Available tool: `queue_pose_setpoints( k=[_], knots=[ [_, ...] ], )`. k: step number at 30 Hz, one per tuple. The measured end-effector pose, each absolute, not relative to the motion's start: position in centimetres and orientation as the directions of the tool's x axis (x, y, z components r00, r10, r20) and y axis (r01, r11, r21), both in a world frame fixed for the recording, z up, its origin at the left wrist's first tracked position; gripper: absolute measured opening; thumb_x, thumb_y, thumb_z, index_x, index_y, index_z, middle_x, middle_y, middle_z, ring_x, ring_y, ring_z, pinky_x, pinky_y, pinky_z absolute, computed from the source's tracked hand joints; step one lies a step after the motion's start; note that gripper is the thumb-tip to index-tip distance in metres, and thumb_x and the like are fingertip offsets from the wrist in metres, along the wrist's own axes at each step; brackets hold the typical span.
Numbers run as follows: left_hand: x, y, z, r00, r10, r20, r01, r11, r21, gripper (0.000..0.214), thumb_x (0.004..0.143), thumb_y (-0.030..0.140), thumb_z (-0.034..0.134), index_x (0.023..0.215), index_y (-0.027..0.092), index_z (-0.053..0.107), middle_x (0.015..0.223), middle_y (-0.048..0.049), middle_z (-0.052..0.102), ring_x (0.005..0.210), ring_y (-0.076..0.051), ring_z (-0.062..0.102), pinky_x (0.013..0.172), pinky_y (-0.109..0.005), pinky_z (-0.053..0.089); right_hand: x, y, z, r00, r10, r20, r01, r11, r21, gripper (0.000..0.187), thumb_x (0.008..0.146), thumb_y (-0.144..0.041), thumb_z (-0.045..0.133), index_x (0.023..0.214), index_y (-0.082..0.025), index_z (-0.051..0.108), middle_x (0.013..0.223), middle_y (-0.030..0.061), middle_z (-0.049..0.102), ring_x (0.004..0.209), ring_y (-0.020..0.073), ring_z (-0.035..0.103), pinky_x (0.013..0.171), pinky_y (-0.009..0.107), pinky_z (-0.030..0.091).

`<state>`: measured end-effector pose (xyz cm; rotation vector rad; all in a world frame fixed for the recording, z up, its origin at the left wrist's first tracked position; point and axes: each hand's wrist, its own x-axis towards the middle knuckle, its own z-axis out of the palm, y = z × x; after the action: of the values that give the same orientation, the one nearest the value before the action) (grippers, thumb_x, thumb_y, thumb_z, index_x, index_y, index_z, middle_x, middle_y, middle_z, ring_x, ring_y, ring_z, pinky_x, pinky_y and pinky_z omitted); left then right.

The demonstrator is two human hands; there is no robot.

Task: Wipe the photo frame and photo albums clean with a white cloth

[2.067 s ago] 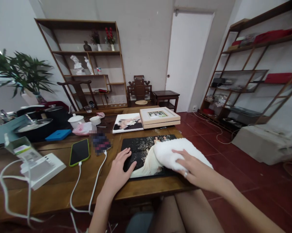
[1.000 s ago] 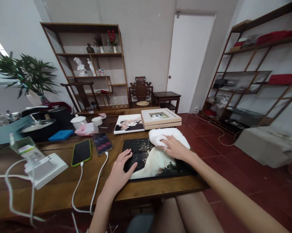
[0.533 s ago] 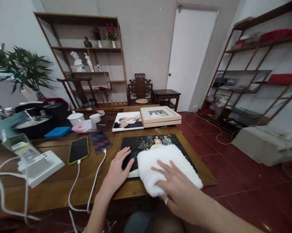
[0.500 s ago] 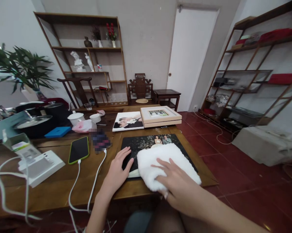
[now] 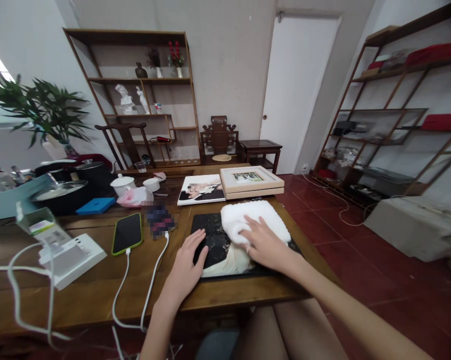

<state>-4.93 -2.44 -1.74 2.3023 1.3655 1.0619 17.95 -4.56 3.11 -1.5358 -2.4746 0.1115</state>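
Observation:
A dark photo panel (image 5: 217,245) with a wedding picture lies flat near the front edge of the wooden table (image 5: 90,295). My left hand (image 5: 187,265) rests flat on the panel's left edge, fingers spread, holding nothing. My right hand (image 5: 265,245) presses a fluffy white cloth (image 5: 253,217) down on the far half of the panel, fingers laid over the cloth. The cloth hides the upper part of the picture.
Behind the panel lie a second photo print (image 5: 201,190) and a stack of pale frames (image 5: 251,181). A green-cased phone (image 5: 127,233) on a white cable, a white box (image 5: 69,255), pots and cups fill the left. Shelves, chair and door stand behind.
My right hand has slid the white cloth from the panel's near edge up to its far half. My left hand has stayed on the left edge.

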Motion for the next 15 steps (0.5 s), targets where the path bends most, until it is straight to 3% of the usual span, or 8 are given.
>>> queue_pose_setpoints(
  k=[4,7,11,15],
  knots=[
    [-5.0,-2.4,-1.7,0.277,0.854,0.44,0.63,-0.507,0.588,0.034,0.088,0.032,0.044,0.114,0.016,0.059,0.129,-0.0112,0.056,0.123,-0.023,0.049,0.106,-0.044,0.036,17.7,-11.5,3.0,-0.509,0.855,0.102,0.813,0.516,-0.269,0.03,0.077,-0.012,0.048,0.101,-0.022,0.064,0.144,0.0033,0.037,0.137,0.0285,0.012,0.109,0.058,0.007],
    [-4.9,-2.5,-1.7,0.27,0.866,0.42,0.626,-0.49,0.607,0.035,0.088,0.031,0.043,0.114,0.016,0.059,0.129,-0.011,0.056,0.124,-0.022,0.047,0.107,-0.044,0.034,18.1,-14.3,3.6,-0.555,0.832,-0.004,0.791,0.526,-0.313,0.027,0.073,-0.011,0.049,0.093,-0.022,0.065,0.145,0.0019,0.035,0.137,0.0289,0.012,0.109,0.057,0.008],
    [-4.9,-2.5,-1.7,0.269,0.863,0.428,0.619,-0.495,0.61,0.033,0.088,0.029,0.042,0.113,0.017,0.06,0.129,-0.0104,0.056,0.123,-0.022,0.048,0.107,-0.045,0.034,18.7,-12.2,4.3,-0.52,0.854,0.021,0.806,0.499,-0.319,0.032,0.078,-0.011,0.046,0.103,-0.021,0.063,0.139,0.0064,0.044,0.136,0.0266,0.02,0.109,0.053,0.015],
    [-5.1,-2.4,-1.9,0.282,0.843,0.458,0.604,-0.527,0.598,0.032,0.088,0.026,0.041,0.111,0.017,0.062,0.127,-0.0107,0.057,0.122,-0.022,0.049,0.106,-0.045,0.036,18.5,-5.5,4.5,-0.466,0.882,0.069,0.853,0.468,-0.23,0.033,0.086,-0.019,0.043,0.114,-0.016,0.059,0.129,0.0168,0.051,0.132,0.0297,0.029,0.104,0.053,0.023]
  ],
)
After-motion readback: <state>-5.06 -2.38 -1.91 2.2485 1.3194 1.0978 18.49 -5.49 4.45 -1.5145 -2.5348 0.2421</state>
